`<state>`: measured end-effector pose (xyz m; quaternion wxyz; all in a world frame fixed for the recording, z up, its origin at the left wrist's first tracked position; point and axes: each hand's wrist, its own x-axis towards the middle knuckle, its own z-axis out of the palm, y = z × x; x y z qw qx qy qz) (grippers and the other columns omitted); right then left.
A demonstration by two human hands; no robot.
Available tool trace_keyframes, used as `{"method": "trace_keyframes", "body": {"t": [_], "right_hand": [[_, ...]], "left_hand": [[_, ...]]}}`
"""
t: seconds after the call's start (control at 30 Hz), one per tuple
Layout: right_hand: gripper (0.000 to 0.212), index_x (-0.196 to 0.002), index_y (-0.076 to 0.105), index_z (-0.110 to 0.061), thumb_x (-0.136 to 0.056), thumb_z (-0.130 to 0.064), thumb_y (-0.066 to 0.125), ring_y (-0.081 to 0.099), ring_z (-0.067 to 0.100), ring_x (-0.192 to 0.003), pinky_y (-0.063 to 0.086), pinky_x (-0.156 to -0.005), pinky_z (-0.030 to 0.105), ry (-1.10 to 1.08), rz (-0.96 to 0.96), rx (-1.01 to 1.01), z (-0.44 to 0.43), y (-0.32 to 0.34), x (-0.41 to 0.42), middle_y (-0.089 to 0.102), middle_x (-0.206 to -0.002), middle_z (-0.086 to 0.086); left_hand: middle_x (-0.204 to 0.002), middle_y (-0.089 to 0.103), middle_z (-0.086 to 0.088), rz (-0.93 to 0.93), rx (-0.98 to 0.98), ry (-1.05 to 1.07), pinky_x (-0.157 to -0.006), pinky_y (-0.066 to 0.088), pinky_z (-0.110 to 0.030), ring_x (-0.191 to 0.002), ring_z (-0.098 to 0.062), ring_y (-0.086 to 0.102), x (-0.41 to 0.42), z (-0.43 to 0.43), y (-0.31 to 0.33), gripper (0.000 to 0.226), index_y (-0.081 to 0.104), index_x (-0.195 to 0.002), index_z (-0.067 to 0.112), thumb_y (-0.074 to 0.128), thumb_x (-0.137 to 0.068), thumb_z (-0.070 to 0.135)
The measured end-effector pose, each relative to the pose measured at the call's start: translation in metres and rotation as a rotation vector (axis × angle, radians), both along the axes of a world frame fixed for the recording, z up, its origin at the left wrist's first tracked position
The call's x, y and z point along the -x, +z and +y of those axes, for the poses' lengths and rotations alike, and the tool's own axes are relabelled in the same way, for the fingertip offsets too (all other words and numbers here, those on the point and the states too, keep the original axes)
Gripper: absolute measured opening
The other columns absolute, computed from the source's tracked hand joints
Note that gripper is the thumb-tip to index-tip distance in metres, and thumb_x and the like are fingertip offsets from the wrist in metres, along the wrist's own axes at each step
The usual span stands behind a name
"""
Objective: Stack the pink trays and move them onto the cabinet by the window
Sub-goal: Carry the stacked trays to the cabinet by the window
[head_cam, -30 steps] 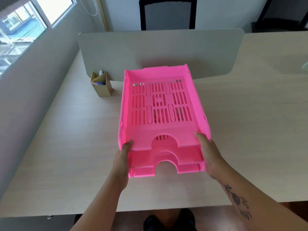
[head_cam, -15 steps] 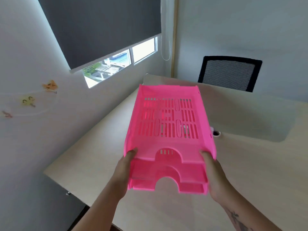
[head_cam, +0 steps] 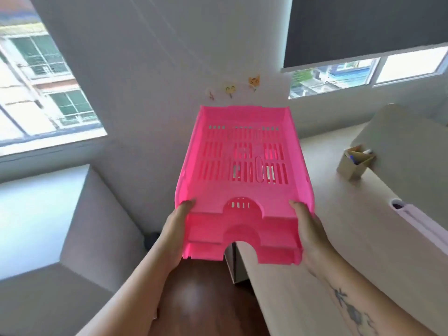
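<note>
Three pink slotted trays (head_cam: 243,180) are nested into one stack and held in the air at chest height, level, with the notched front edges toward me. My left hand (head_cam: 175,229) grips the stack's near-left corner, thumb on the top rim. My right hand (head_cam: 306,229) grips the near-right corner the same way. A grey cabinet (head_cam: 43,209) stands low at the left under a window (head_cam: 36,76), left of the stack and apart from it.
The pale wooden desk (head_cam: 339,238) runs along the right, carrying a cardboard pen holder (head_cam: 355,163), a grey divider panel and a white binder (head_cam: 421,226). Dark wood floor (head_cam: 206,299) lies below my arms. A white wall with small stickers is straight ahead.
The stack has been lifted off the desk and carried leftward as my view swung left. The cabinet and the left window have come into view; the desk now lies to the right.
</note>
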<state>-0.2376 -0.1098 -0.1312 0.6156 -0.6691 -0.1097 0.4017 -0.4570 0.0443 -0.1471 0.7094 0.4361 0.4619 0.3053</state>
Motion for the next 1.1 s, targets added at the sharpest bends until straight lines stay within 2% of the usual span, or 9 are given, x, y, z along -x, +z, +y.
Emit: {"method": "trace_keyframes", "body": {"t": [0.07,0.2,0.27,0.37,0.5,0.63,0.73,0.9,1.1], "right_hand": [[0.039,-0.110,0.061,-0.032,-0.084,-0.060,0.051,0.068,0.035,-0.095,0.055,-0.085,0.057,0.132,0.000,-0.022,0.029,0.006,0.027,0.071,-0.104,0.013],[0.040,-0.115,0.059,-0.030,-0.085,-0.056,0.051,0.069,0.037,-0.096,0.053,-0.085,0.063,0.352,0.008,-0.075,0.082,0.020,0.093,0.071,-0.108,0.015],[0.038,-0.114,0.061,-0.030,-0.085,-0.054,0.053,0.070,0.037,-0.093,0.054,-0.083,0.063,0.426,0.021,-0.099,0.107,0.029,0.130,0.071,-0.107,0.016],[0.022,-0.101,0.065,-0.042,-0.085,-0.052,0.055,0.073,0.034,-0.083,0.058,-0.077,0.059,0.532,0.034,-0.146,0.141,0.044,0.189,0.073,-0.097,0.014],[0.042,-0.113,0.063,-0.024,-0.083,-0.051,0.052,0.069,0.042,-0.097,0.052,-0.083,0.068,0.661,0.017,-0.177,0.184,0.064,0.271,0.070,-0.110,0.024],[0.042,-0.117,0.061,-0.019,-0.089,-0.049,0.051,0.070,0.042,-0.093,0.056,-0.082,0.061,0.753,0.017,-0.223,0.226,0.073,0.355,0.071,-0.106,0.022],[0.042,-0.122,0.056,-0.019,-0.091,-0.046,0.050,0.071,0.039,-0.086,0.060,-0.071,0.052,0.786,0.025,-0.243,0.256,0.073,0.422,0.070,-0.099,0.018],[0.030,-0.111,0.061,-0.027,-0.091,-0.045,0.047,0.071,0.042,-0.088,0.056,-0.080,0.062,0.743,0.059,-0.203,0.300,0.059,0.536,0.072,-0.100,0.018],[0.026,-0.107,0.062,-0.030,-0.091,-0.043,0.046,0.072,0.041,-0.088,0.056,-0.080,0.063,0.656,0.066,-0.110,0.349,0.035,0.629,0.073,-0.102,0.018]], "left_hand": [[-0.094,0.076,-0.016,-0.017,0.005,0.100,-0.081,0.054,-0.058,-0.087,-0.038,0.071,0.042,0.003,0.007,0.040,0.066,-0.106,0.020,0.063,-0.079,0.049],[-0.091,0.075,-0.016,-0.081,-0.028,0.261,-0.062,0.059,-0.049,-0.082,-0.038,0.072,0.128,0.004,0.028,0.037,0.063,-0.109,0.017,0.060,-0.083,0.044],[-0.102,0.072,-0.019,-0.098,-0.070,0.296,-0.069,0.057,-0.050,-0.091,-0.042,0.069,0.172,0.005,0.040,0.044,0.064,-0.114,0.017,0.058,-0.083,0.046],[-0.105,0.072,-0.020,-0.120,-0.136,0.349,-0.071,0.056,-0.049,-0.093,-0.042,0.068,0.236,0.008,0.056,0.038,0.072,-0.107,0.022,0.058,-0.082,0.048],[-0.117,0.066,-0.026,-0.132,-0.172,0.426,-0.077,0.053,-0.049,-0.102,-0.045,0.064,0.323,0.023,0.077,0.056,0.061,-0.125,0.013,0.061,-0.081,0.048],[-0.111,0.070,-0.022,-0.148,-0.231,0.424,-0.070,0.057,-0.047,-0.097,-0.042,0.067,0.407,0.046,0.091,0.052,0.062,-0.124,0.016,0.060,-0.082,0.048],[-0.103,0.073,-0.020,-0.111,-0.241,0.489,-0.064,0.057,-0.045,-0.090,-0.040,0.070,0.474,0.070,0.094,0.048,0.066,-0.117,0.017,0.059,-0.081,0.047],[-0.095,0.075,-0.016,-0.066,-0.192,0.447,-0.061,0.057,-0.045,-0.084,-0.037,0.072,0.583,0.121,0.086,0.035,0.075,-0.098,0.028,0.057,-0.080,0.053],[-0.104,0.073,-0.020,-0.041,-0.125,0.374,-0.068,0.057,-0.048,-0.092,-0.042,0.069,0.675,0.185,0.062,0.047,0.071,-0.106,0.028,0.061,-0.074,0.061]]}}
